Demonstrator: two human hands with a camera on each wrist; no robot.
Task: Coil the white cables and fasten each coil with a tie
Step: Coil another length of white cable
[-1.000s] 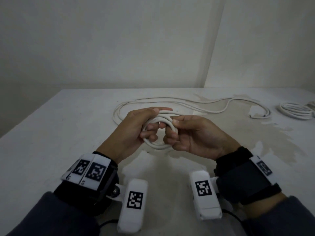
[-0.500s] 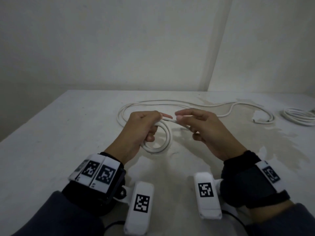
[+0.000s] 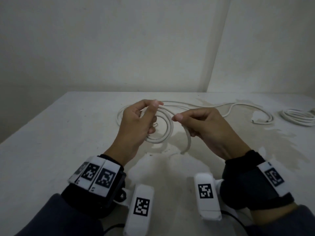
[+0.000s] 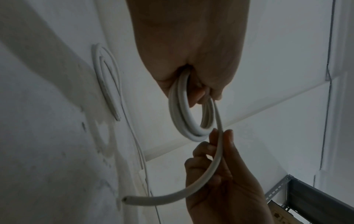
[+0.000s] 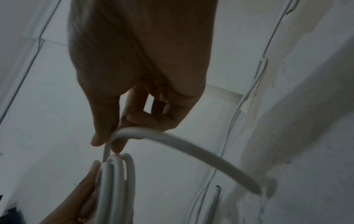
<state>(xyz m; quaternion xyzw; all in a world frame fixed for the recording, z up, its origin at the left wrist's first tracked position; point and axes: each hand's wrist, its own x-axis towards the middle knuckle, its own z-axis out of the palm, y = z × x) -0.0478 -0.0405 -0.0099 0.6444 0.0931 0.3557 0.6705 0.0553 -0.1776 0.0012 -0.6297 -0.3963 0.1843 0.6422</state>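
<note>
A thick white cable is wound into a small coil (image 3: pixel 167 130) above the white table (image 3: pixel 51 133). My left hand (image 3: pixel 136 123) grips the coil's left side, fingers curled through the loops (image 4: pixel 184 112). My right hand (image 3: pixel 202 125) pinches the cable's free tail (image 3: pixel 188 140) between thumb and fingers just right of the coil. The tail's cut end (image 4: pixel 125 199) hangs down toward the table. In the right wrist view the tail (image 5: pixel 191 147) bends away from the coil (image 5: pixel 118 189). No tie shows in any view.
A thinner white cable (image 3: pixel 221 106) lies loose across the far table, ending near a small white piece (image 3: pixel 256 114). Another coiled white cable (image 3: pixel 298 117) sits at the far right edge. Walls close off the back. A metal shelf frame (image 4: pixel 306 197) shows in the left wrist view.
Both hands rose and drew slightly apart. The right hand left the coil's rim and now pinches the free tail, which hangs down. The coil has opened into wider loops.
</note>
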